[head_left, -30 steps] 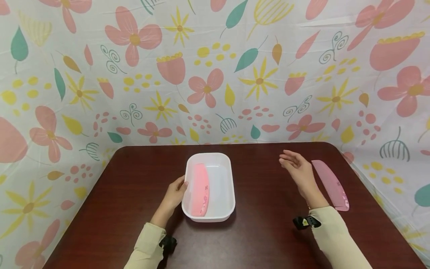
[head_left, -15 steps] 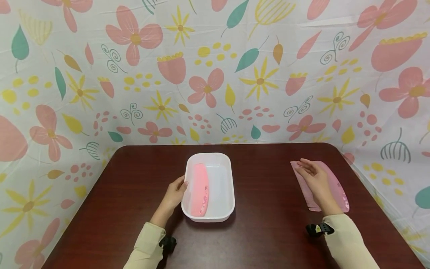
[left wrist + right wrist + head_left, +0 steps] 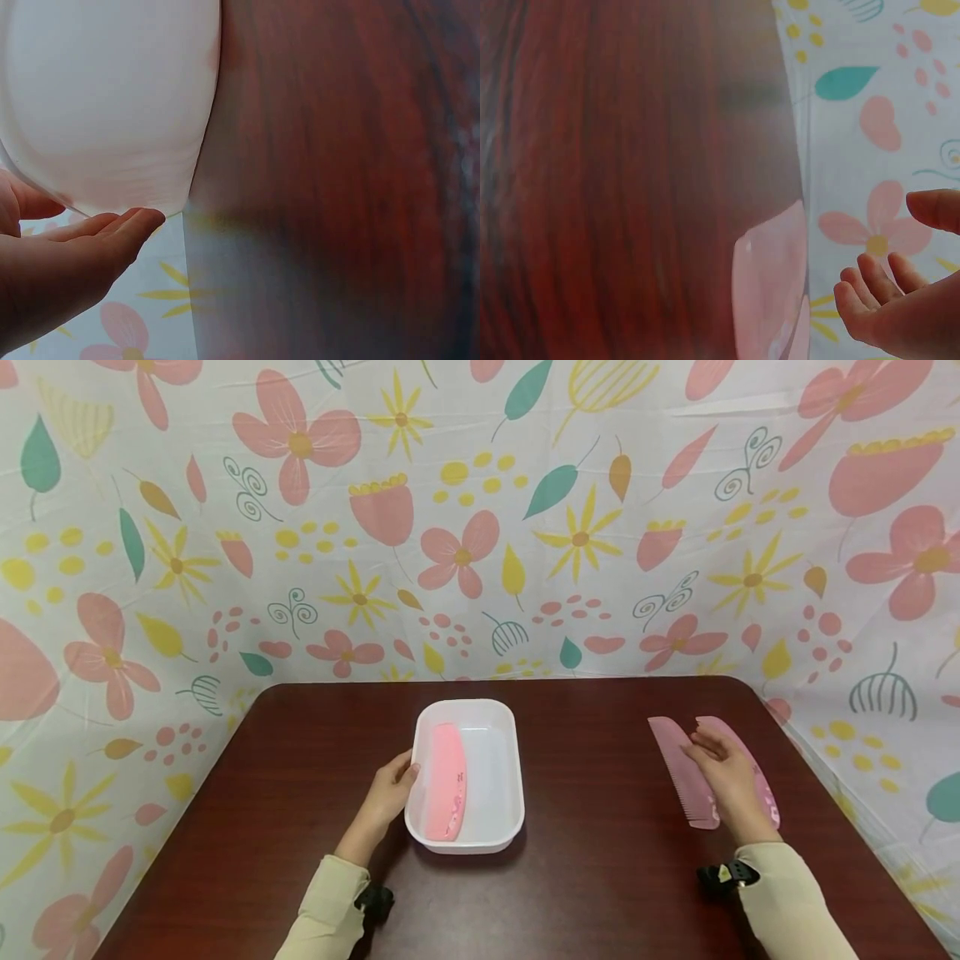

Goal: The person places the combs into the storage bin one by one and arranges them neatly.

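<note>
My left hand (image 3: 390, 789) grips the left rim of a white plastic tray (image 3: 497, 839), thumb at the rim. In the left wrist view, its fingers lie along the underside of the tray (image 3: 112, 97). A pink comb (image 3: 450, 777) lies lengthwise inside, along the left wall. Two more pink combs lie side by side on the table at the right, a left one (image 3: 686, 772) and a right one (image 3: 753, 768). Above them hovers my right hand (image 3: 727, 777), fingers loosely bent and holding nothing, partly covering both. The right wrist view shows this hand (image 3: 900, 300) apart from a comb (image 3: 769, 281).
The dark wooden table (image 3: 577, 868) has rounded far corners. Flower-patterned cloth (image 3: 465, 468) hangs behind it and along both sides. A black wrist-worn device (image 3: 727, 877) sits at the right cuff, another device (image 3: 373, 906) at the left.
My right hand has moved right and slightly down, over the combs, and the left comb has come into view from behind it. The left hand and tray stay in place.
</note>
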`<move>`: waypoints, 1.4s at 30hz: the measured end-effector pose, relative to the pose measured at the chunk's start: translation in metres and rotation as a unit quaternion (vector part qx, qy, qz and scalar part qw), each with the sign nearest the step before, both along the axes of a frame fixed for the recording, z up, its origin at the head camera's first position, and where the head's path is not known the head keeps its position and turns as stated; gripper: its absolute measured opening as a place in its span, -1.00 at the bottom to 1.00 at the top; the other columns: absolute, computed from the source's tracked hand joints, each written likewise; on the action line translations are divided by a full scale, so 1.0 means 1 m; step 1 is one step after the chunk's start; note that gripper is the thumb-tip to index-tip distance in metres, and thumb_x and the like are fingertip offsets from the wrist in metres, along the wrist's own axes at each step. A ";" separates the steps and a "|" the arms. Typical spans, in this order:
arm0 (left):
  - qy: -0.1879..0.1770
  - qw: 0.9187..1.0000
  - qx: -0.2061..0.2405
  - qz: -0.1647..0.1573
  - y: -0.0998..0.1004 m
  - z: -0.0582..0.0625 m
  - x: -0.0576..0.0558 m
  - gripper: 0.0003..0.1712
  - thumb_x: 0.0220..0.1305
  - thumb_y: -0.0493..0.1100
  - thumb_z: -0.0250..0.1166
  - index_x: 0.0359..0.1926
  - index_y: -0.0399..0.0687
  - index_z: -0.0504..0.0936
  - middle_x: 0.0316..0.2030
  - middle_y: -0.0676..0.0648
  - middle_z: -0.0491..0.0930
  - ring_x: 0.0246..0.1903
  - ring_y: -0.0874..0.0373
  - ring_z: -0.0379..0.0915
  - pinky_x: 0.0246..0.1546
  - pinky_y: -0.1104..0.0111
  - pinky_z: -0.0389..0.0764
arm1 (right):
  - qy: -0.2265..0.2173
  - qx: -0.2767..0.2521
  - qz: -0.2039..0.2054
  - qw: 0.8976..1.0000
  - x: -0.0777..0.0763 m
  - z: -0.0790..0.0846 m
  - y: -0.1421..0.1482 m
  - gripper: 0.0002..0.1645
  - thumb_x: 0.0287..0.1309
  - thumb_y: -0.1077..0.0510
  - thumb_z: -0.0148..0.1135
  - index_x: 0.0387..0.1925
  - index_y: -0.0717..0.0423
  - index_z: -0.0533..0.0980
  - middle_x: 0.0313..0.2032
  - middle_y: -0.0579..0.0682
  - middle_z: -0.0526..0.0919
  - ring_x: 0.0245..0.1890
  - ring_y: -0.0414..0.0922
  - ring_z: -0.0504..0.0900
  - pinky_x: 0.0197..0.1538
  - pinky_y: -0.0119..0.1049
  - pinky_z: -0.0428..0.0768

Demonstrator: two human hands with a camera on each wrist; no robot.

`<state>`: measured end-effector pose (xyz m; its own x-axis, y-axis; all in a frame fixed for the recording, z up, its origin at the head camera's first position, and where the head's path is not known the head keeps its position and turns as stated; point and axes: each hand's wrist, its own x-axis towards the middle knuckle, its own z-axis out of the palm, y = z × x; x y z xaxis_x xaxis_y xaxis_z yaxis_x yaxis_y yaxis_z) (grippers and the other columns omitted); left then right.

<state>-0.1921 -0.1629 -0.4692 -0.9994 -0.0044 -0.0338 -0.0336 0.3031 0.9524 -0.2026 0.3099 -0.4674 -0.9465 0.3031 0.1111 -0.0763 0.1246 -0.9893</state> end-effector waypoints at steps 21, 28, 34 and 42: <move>-0.001 1.000 0.005 -0.002 -0.001 -0.001 -0.001 -0.52 0.44 -0.26 0.04 0.31 -0.35 0.34 0.11 -0.38 0.49 -0.03 -0.14 0.52 -0.05 0.08 0.57 | -0.179 0.137 0.011 0.974 0.002 0.000 0.005 -0.23 0.33 0.11 0.10 0.38 0.46 0.08 0.36 0.39 0.17 0.30 0.20 0.20 0.33 -0.01 0.25; -0.005 1.000 0.000 -0.004 0.000 -0.002 0.000 -0.51 0.45 -0.24 0.04 0.32 -0.35 0.33 0.13 -0.38 0.48 -0.01 -0.15 0.51 -0.03 0.06 0.56 | -0.198 0.147 0.004 0.969 0.001 -0.002 0.003 -0.19 0.22 0.22 0.16 0.37 0.48 0.07 0.32 0.47 0.17 0.26 0.27 0.25 0.21 -0.03 0.39; -0.005 1.000 0.004 -0.004 0.000 0.002 0.001 -0.51 0.45 -0.26 0.02 0.32 -0.39 0.31 0.15 -0.40 0.46 0.03 -0.18 0.49 0.01 0.03 0.54 | -0.191 0.164 -0.001 0.968 -0.001 -0.005 0.001 -0.19 0.06 0.37 0.18 0.33 0.52 0.11 0.24 0.51 0.22 0.19 0.27 0.26 -0.29 -0.57 0.37; -0.008 1.000 0.008 -0.002 0.001 0.001 0.002 -0.49 0.45 -0.22 0.03 0.32 -0.38 0.30 0.13 -0.40 0.46 0.02 -0.18 0.49 0.01 0.02 0.53 | -0.195 0.218 0.007 0.956 0.000 -0.003 0.001 -0.16 -0.03 0.36 0.26 0.30 0.51 0.17 0.21 0.50 0.28 0.10 0.27 0.33 -0.13 -0.26 0.48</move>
<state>-0.1896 -0.1620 -0.4685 -0.9987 -0.0002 -0.0507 -0.0486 0.2885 0.9562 -0.2022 0.3107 -0.4707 -0.9455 0.2947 -0.1386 0.2830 0.5328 -0.7975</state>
